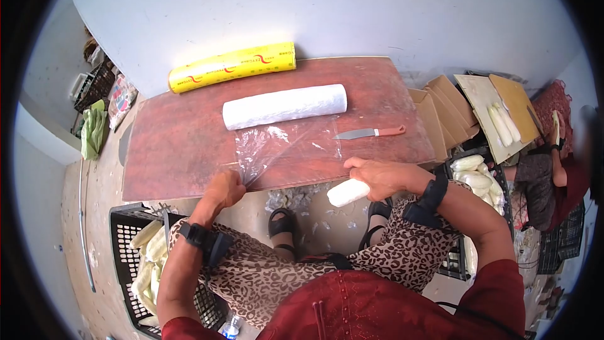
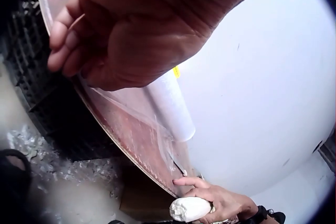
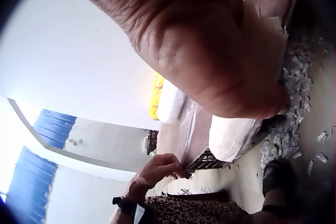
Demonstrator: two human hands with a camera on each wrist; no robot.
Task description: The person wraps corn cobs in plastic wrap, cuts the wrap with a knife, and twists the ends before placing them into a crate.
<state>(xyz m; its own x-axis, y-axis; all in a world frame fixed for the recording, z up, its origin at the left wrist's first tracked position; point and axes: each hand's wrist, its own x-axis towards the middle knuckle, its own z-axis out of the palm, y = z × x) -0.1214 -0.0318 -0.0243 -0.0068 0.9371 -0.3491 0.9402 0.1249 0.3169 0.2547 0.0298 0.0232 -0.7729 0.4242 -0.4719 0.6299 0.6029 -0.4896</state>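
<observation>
A roll of clear film (image 1: 284, 106) lies across the red-brown table, and its loose sheet (image 1: 277, 148) spreads toward the front edge. The left hand (image 1: 225, 187) pinches the sheet's left corner at that edge; in the left wrist view the left hand (image 2: 126, 35) has its fingers curled. In the right hand (image 1: 382, 178) is a pale, peeled-looking vegetable (image 1: 348, 193), gripped in front of the table edge. The right wrist view shows the right hand (image 3: 194, 50) over the same white piece (image 3: 231, 137). A knife (image 1: 371, 132) rests right of the sheet.
A yellow printed roll (image 1: 233, 67) lies at the table's back. Black crates of pale vegetables stand at left (image 1: 119, 214) and right. Cardboard boxes (image 1: 440, 113) are beside the table's right end. Another person's arm (image 1: 557, 164) shows at far right. Plastic scraps litter the floor.
</observation>
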